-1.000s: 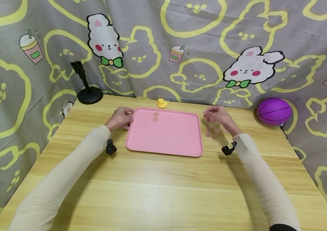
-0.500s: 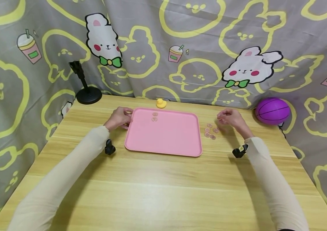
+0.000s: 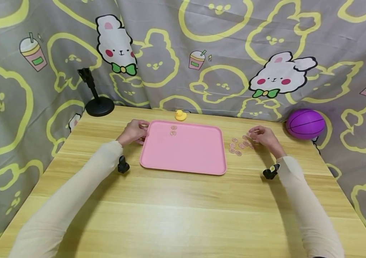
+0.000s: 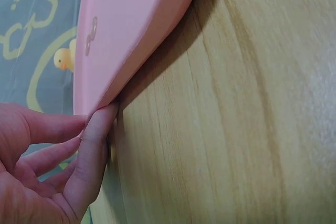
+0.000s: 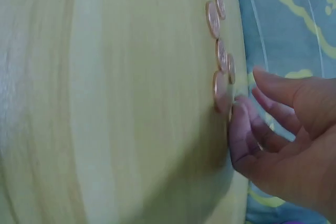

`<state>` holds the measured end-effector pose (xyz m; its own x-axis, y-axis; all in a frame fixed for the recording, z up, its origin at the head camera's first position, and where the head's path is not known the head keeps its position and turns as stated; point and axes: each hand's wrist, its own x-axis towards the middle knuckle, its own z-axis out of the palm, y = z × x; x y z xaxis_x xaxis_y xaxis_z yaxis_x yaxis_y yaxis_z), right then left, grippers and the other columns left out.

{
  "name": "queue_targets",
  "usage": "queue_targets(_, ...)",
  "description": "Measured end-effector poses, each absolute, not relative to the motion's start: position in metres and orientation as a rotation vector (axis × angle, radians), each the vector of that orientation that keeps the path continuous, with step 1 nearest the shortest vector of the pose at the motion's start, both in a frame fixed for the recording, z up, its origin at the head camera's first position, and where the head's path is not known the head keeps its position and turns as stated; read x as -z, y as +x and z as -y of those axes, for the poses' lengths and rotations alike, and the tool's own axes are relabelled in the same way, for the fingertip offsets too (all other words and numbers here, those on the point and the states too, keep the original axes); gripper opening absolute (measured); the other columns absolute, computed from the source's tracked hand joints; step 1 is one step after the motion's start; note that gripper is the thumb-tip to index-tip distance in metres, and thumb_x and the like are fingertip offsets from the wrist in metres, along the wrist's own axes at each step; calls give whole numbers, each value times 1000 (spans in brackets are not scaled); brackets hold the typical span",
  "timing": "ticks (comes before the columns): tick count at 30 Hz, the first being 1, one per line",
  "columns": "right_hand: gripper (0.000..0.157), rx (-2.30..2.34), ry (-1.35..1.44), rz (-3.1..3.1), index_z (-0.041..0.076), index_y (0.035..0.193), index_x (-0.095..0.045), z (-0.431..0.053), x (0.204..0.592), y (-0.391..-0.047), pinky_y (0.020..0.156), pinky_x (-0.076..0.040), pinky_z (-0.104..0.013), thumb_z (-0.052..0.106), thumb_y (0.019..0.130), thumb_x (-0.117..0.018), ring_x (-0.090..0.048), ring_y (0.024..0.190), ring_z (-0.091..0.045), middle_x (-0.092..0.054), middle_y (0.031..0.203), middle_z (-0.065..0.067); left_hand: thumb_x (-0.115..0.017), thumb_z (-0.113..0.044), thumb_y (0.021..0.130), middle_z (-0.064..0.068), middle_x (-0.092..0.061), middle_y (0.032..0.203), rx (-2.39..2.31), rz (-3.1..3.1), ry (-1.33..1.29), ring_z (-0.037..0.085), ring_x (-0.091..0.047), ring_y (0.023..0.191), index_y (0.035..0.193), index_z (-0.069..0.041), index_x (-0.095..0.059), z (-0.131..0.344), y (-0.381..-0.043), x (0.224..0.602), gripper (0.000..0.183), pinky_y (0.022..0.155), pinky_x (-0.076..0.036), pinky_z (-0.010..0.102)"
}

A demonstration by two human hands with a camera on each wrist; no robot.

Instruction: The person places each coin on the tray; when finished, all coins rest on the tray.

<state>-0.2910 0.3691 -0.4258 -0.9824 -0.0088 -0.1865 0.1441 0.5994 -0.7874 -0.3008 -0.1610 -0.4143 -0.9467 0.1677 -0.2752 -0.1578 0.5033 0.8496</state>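
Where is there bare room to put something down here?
The widest free patch is the near part of the table, between the two sleeves. The tray is bare too, except for two coins near its far edge. It is crowded just right of the tray, where loose coins lie by the right hand.

The table (image 3: 170, 208) has pale, streaked wood grain. On it lie a pink tray (image 3: 183, 150) and, beside its right edge, scattered copper-coloured coins (image 3: 242, 146). Along the far side sit a black stand (image 3: 100, 107) at left, a yellow duck (image 3: 180, 115) and a purple ball (image 3: 305, 124) at right.
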Motion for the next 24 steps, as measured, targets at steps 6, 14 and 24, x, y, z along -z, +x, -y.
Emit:
queue_targets(6,45,1249,15,-2643,-9,136,-56,-372,438,-295,72,-51,-19,21,104,-67,-56,83,-7,-65,111,-15,-58,3,97,28,-63,129,-1411,-2436,5,23,-71,88,151,2,-51,161,-300,417,55,64,-64,27)
queue_targets(14,34,1270,-35,-2640,-15,125,-52,-364,439,-297,58,-47,-22,7,103,-65,-53,66,-8,-55,88,-6,-60,3,97,28,-63,129,-1417,-2444,8,20,-71,83,150,3,-52,161,-299,417,53,64,-64,27)
queue_targets(24,27,1231,-69,-2655,-13,117,-49,-361,434,-295,59,-46,-21,3,102,-64,-52,67,-8,-51,87,-4,-60,3,98,28,-63,129,-1414,-2451,11,26,-72,89,150,2,-52,160,-300,415,53,65,-65,28)
